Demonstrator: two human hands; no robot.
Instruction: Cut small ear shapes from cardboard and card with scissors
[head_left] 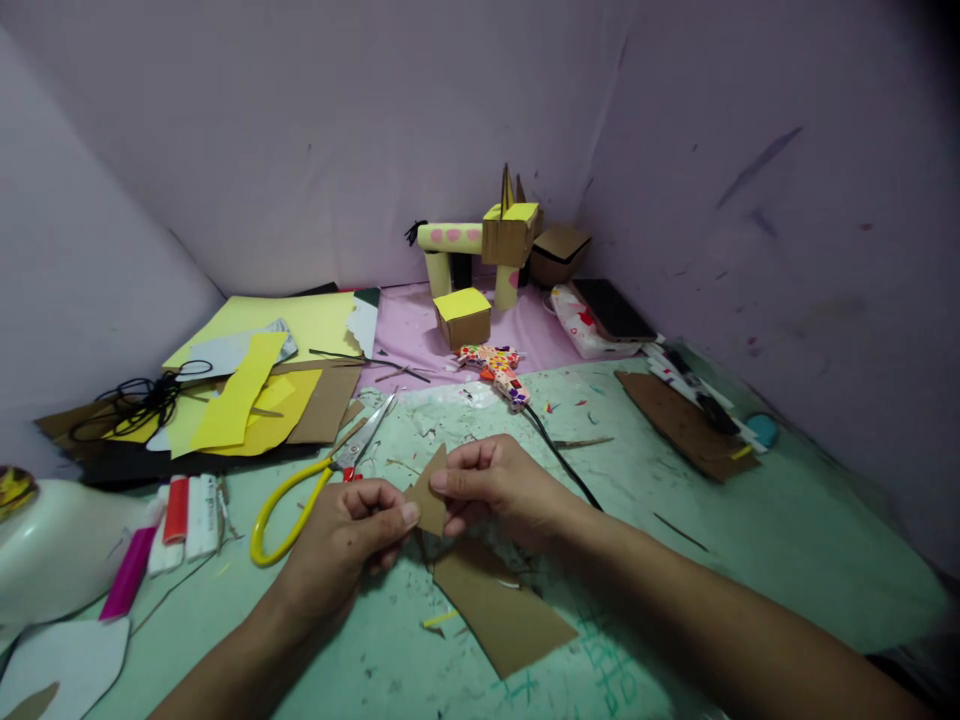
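Walls (337, 130): pale, smudged, meeting in a corner.
Desk (847, 540): green-covered, pink toward the back on my remote feed; yellow-handled scissors (271, 522) lie near the left hand (364, 528).
Left hand: pinching a small cardboard piece (429, 508).
Right hand (502, 488): curled, gripping its right side.
Small cardboard piece: I see it held between both hands, near a larger cardboard sheet (499, 615) on the desk.

Right of the scissors (349, 457), my left grip (352, 535) and right grip (504, 486) pinch a card scrap (430, 502); back-right of the scissors lies the glue gun (504, 378).
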